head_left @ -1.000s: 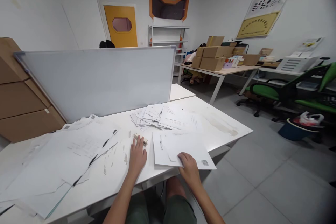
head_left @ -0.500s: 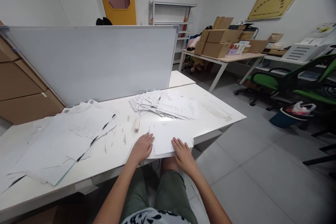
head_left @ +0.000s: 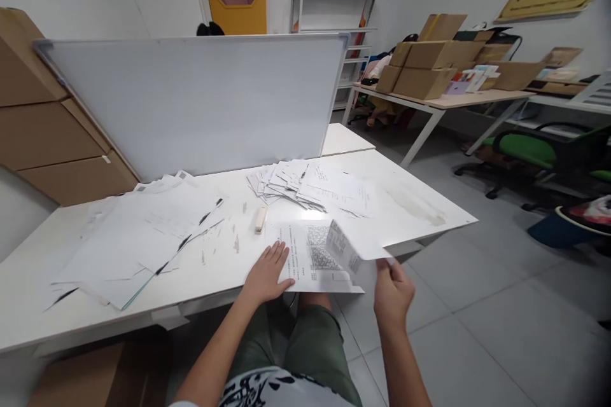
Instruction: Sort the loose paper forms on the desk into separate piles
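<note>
My left hand [head_left: 268, 272] lies flat with fingers spread on the left side of a printed sheet [head_left: 298, 264] at the table's front edge. Text and a dark printed table show on that sheet. My right hand [head_left: 394, 296] is closed on the edge of a paper [head_left: 365, 243], lifted and curled up at the right; print shows on its turned side. Whether the lifted paper is joined to the sheet below, I cannot tell. Just beyond my left hand is a small cream-coloured block-like object [head_left: 260, 219], possibly a stapler.
A pile of papers [head_left: 334, 187] lies behind the sheet. More papers [head_left: 138, 235] with black pens or clips spread over the left of the white table [head_left: 410, 184]. A whiteboard [head_left: 205, 102] stands along the back, cardboard boxes [head_left: 71, 146] at left. A bin [head_left: 556, 229] stands at right.
My right hand has gone from lying flat on the paper to gripping its edge, raising it up and right. Print now shows. My left hand stays on the paper. The view has shifted left.
</note>
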The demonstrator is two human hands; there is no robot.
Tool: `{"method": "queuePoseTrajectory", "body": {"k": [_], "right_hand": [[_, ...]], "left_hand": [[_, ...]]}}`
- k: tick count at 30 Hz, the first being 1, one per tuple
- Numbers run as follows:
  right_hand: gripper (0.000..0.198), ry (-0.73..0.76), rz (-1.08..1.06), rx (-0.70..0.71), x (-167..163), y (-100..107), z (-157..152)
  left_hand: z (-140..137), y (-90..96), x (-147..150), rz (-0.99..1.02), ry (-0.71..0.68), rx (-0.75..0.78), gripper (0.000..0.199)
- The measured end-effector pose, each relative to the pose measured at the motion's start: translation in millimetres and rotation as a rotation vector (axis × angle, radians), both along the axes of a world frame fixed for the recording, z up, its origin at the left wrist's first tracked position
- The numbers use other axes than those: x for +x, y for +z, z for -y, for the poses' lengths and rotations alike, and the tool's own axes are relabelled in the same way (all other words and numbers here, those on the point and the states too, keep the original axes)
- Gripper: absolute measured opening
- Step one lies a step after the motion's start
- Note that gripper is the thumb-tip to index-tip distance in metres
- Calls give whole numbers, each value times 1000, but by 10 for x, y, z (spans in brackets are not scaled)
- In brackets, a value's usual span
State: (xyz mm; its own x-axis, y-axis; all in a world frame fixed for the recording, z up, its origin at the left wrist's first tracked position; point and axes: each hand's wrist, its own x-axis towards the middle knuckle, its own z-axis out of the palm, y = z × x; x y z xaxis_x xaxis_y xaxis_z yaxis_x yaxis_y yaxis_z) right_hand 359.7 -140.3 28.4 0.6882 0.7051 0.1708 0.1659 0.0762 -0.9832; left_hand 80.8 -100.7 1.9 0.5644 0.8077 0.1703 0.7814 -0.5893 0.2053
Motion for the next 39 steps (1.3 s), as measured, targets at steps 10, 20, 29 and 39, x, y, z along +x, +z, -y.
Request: {"method": "queuePoseTrajectory", "body": {"k": [10, 20, 29, 39], "right_hand": [[28, 267, -1106, -8, -1020, -210, -29], [31, 893, -1082, -305, -1303, -30, 231], [64, 1152, -622, -574, -1159, -622, 663], [40, 713, -771, -111, -1447, -637, 294]], "left_hand": [[-89, -21, -56, 255, 66, -150, 57], [-15, 18, -141, 552, 189, -26, 55], [-64, 25, -28, 324, 248, 110, 30], [-82, -4, -49, 373, 266, 115, 38]]}}
